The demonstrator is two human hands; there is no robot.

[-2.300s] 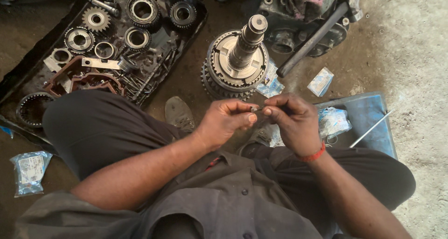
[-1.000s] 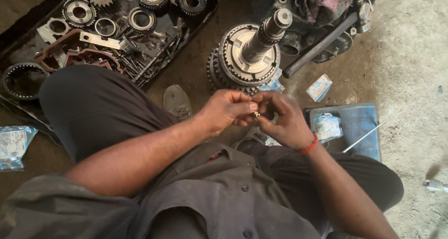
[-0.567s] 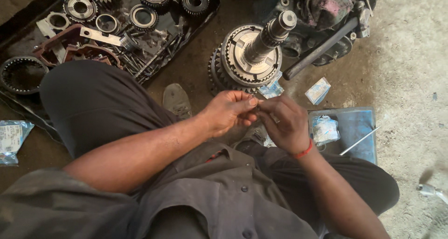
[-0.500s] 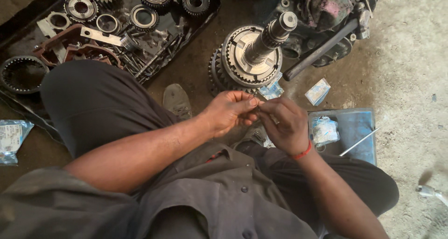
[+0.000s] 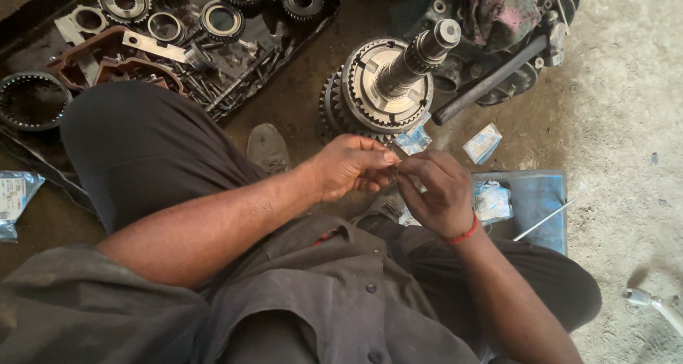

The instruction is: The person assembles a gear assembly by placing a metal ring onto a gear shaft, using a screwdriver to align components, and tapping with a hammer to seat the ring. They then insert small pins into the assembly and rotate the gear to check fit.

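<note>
Both hands meet at the centre of the head view: the left hand (image 5: 350,166) and the right hand (image 5: 435,192), a red band at its wrist, press their fingertips together around something too small to make out, just in front of a gear cluster with an upright splined shaft (image 5: 388,87) standing on the oily floor. Whether anything is truly pinched cannot be told.

Five packets show. One small pale-blue rectangular packet (image 5: 482,143) lies on the concrete right of the gears. A second, blue and white (image 5: 413,140), leans against the gear base, just above the fingertips. A third, crumpled clear plastic with blue print (image 5: 492,201), sits on a flat blue tray (image 5: 541,193) beside the right wrist; a thin metal rod (image 5: 544,220) crosses the tray's edge. A fourth, only a sliver, shows under the right hand. The fifth, a clear bag with a white label (image 5: 16,200), lies at the far left edge.

Upper left, a dark tray (image 5: 284,33) holds at least six loose gears and rings, bolts and a rust-red casting (image 5: 107,62). One large toothed ring (image 5: 32,101) lies beside it.
</note>
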